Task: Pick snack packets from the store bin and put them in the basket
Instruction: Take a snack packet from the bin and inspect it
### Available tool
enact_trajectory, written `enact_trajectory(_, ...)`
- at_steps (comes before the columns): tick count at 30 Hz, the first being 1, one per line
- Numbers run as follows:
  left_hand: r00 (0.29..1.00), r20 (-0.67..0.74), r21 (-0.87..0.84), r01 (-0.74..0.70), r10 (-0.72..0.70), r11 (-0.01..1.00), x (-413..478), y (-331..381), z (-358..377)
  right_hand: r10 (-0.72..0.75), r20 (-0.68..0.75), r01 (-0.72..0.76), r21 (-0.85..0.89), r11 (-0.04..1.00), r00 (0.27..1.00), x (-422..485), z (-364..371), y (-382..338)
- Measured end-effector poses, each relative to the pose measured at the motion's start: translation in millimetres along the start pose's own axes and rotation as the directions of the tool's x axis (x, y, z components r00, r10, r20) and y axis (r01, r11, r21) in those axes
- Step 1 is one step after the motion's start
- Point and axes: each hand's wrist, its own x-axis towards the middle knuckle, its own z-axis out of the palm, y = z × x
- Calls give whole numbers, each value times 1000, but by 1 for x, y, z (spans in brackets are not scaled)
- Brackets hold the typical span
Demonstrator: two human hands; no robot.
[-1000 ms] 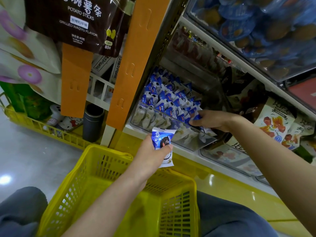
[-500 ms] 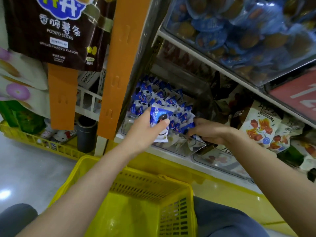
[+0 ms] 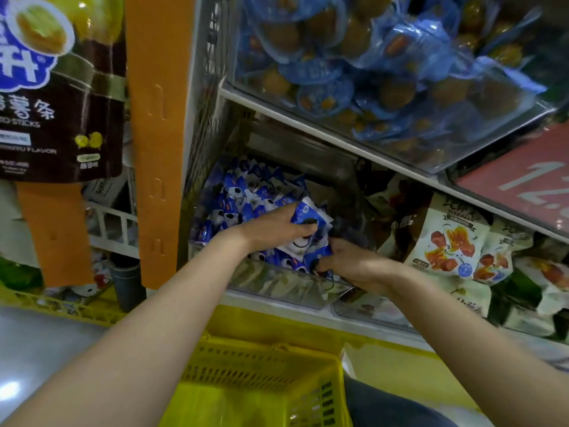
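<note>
A clear store bin [image 3: 286,289] on the lower shelf holds several blue-and-white snack packets [image 3: 234,201]. My left hand [image 3: 271,231] is inside the bin and grips one blue-and-white packet [image 3: 309,215] above the pile. My right hand [image 3: 354,263] reaches into the bin's right side and pinches another blue packet [image 3: 318,252] at its fingertips. The yellow basket [image 3: 261,362] sits below the shelf between my knees; the part of its inside that I see holds nothing.
An orange shelf post [image 3: 157,134] stands left of the bin, with a dark potato-stick bag [image 3: 58,97] hanging beside it. Above is a bin of blue-wrapped snacks [image 3: 385,66]. White packets with red pictures [image 3: 449,245] fill the shelf to the right.
My left hand carried its packet from over the basket up into the bin. My right hand stayed in the bin's right side among the packets. The view tilted up and closer to the shelf.
</note>
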Motion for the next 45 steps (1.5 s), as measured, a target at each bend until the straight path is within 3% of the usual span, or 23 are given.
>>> enact_trajectory(2,998,36,51,49,-51,997,5,-6,3,17,-47,-18,-31,999,999,1,0,0)
enact_trajectory(8,997,19,171,75,-79,982,7,-13,2,-65,-247,-49,-430,902,967,5,-3,-12)
enact_trajectory(16,997,6,172,74,-77,982,4,-17,-3,-151,-427,-153,-599,786,891,-12,-5,-27)
enact_trajectory(21,999,-21,213,49,-45,976,1,-16,-1,-183,-362,-168,-748,642,914,-1,10,-22)
enact_trajectory(25,994,-108,121,7,7,993,-5,-12,-1,-108,-244,-69,-619,782,964,16,9,-9)
enact_trajectory(30,940,-337,-100,-98,59,990,-25,-4,1,-105,-272,25,-282,959,956,30,14,1)
enact_trajectory(32,919,-391,-153,-114,46,982,-36,-3,5,-111,-260,45,-249,968,959,31,14,1)
enact_trajectory(37,901,-432,-208,-127,25,970,-64,-1,14,-82,-108,35,-380,924,991,18,10,-8)
enact_trajectory(40,917,-397,-367,-124,-35,922,-83,-4,20,-84,-168,14,-381,924,982,10,16,-10)
enact_trajectory(42,922,-373,-458,-80,-109,885,-96,-11,25,-187,-289,115,-249,962,939,0,26,-9)
enact_trajectory(45,918,-349,-477,-4,-186,879,-117,-29,36,-475,-508,453,-176,874,719,-27,52,-5)
